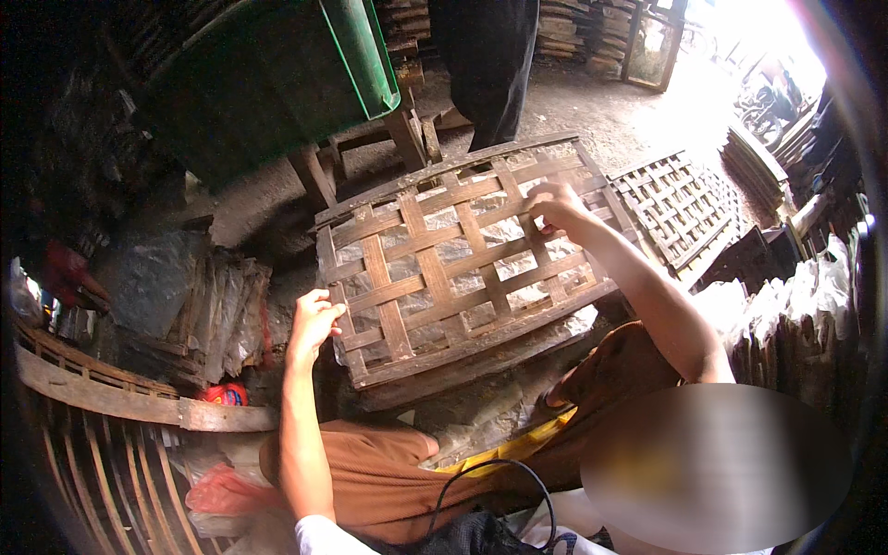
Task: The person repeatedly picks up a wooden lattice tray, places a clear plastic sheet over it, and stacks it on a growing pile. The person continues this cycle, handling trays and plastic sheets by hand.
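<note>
Lattice (453, 268), a woven panel of flat wooden strips over clear plastic sheet, lies tilted on the ground between both hands. Left hand (314, 319) curls its fingers around the panel's near left edge, while right hand (553, 205) pinches a strip at the far right. Left of the left hand lie plastic-wrapped bundles (217, 310) and a small red packet (225, 394); beyond the right hand rests a second lattice (673, 205).

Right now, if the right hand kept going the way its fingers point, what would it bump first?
Probably the woven bamboo panel itself: the right hand already touches its strips, fingers pointing up-left across it. Depth is hard to judge.
</note>
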